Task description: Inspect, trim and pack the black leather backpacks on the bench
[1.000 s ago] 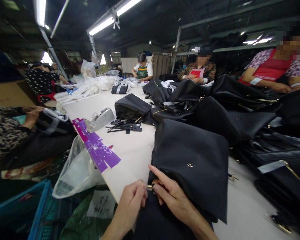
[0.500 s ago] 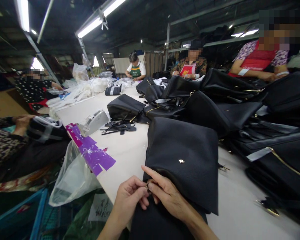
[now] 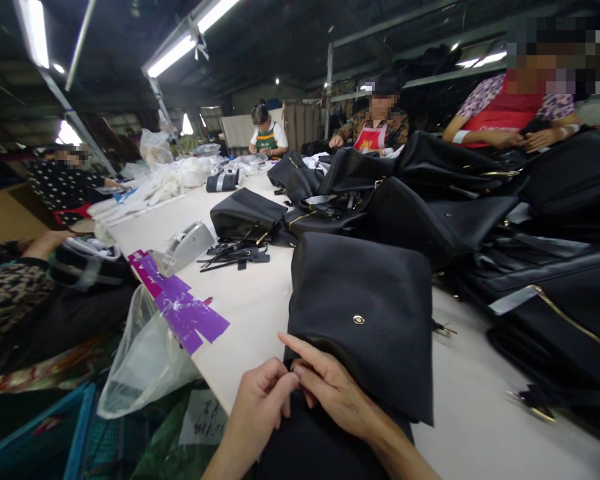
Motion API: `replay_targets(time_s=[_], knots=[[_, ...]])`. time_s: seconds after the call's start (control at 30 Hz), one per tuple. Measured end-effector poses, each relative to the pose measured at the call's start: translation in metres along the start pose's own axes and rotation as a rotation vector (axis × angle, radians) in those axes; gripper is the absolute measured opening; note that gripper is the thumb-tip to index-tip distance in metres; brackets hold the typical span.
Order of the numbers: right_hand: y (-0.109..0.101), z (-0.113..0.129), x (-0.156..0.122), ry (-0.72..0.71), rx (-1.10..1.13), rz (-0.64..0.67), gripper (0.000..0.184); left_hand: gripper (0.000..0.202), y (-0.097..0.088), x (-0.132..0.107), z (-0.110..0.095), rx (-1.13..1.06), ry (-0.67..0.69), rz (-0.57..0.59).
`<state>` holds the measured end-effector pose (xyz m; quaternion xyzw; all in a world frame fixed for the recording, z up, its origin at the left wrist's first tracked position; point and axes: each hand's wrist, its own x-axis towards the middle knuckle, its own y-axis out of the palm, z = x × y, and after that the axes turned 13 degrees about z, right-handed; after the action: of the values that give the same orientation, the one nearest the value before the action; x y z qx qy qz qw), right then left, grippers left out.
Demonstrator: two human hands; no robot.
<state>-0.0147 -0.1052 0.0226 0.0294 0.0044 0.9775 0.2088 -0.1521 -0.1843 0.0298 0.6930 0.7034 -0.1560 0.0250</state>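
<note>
A black bag [image 3: 365,280] with a small gold oval emblem [image 3: 359,320] lies in front of me on the white table. At its near left edge my left hand [image 3: 263,410] is closed, thumb and fingertips pinched together. My right hand [image 3: 333,393] meets it there, also closed in a pinch, with its index finger stretched out over the bag. What both pinch is small and hidden by the fingers. Below my hands, dark material [image 3: 305,443] hangs down at the table edge.
Several black bags [image 3: 420,220] are heaped to the right and beyond. A tape dispenser [image 3: 187,247], thin black straps [image 3: 235,257] and purple tape [image 3: 183,310] are on the left. A plastic bag [image 3: 140,360] hangs at the edge above a blue crate [image 3: 75,433]. Several co-workers sit around.
The view has shifted slightly. My hands stay together at the same spot on the bag; the small brownish piece seen between my fingertips earlier is now covered.
</note>
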Motion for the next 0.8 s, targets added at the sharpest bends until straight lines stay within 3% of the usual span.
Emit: replay_targets(time_s=[0.1, 0.3, 0.47, 0.57, 0.7, 0.8], knots=[[0.0, -0.005, 0.0, -0.016, 0.009, 0.02, 0.053, 0.047, -0.004, 0.001, -0.001, -0.105, -0.094, 0.14], [-0.001, -0.006, -0.001, -0.031, 0.006, 0.023, 0.051, 0.049, -0.007, -0.001, 0.003, -0.101, -0.099, 0.162], [-0.001, -0.003, 0.0, -0.025, 0.03, 0.028, 0.053, 0.05, -0.017, -0.003, 0.003, -0.15, -0.086, 0.279], [0.0, -0.001, 0.0, -0.018, 0.028, 0.031, 0.054, 0.057, -0.018, -0.002, 0.001, -0.094, -0.075, 0.201], [0.0, -0.001, -0.001, -0.016, -0.01, 0.017, 0.051, 0.048, -0.009, 0.002, -0.002, 0.101, -0.045, 0.023], [-0.001, -0.003, -0.002, -0.023, -0.028, 0.02, 0.05, 0.046, -0.004, 0.003, -0.003, 0.102, -0.059, 0.04]])
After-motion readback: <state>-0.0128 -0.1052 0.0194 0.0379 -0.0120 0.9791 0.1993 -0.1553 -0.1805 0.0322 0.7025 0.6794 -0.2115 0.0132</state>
